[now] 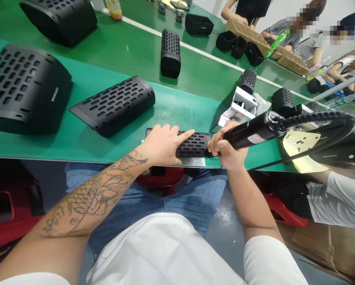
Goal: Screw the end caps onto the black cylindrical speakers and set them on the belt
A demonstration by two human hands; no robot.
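Note:
A black perforated speaker shell [192,144] lies on a small metal plate [193,162] at the near edge of the green belt [177,107]. My left hand [162,143] rests on top of the shell and presses it down, its index finger stretched along the grille. My right hand [226,149] is closed round the black handle of an electric screwdriver [254,133], whose tip meets the shell's right end. A coiled black cable [322,117] runs from the tool's back to the right.
Several more black grille shells [115,105] lie on the belt, with a large one [23,89] at the left and an upright one [170,53] further back. A white-grey box [235,109] stands behind my hands. Other people work at cardboard trays [263,41] at the far right.

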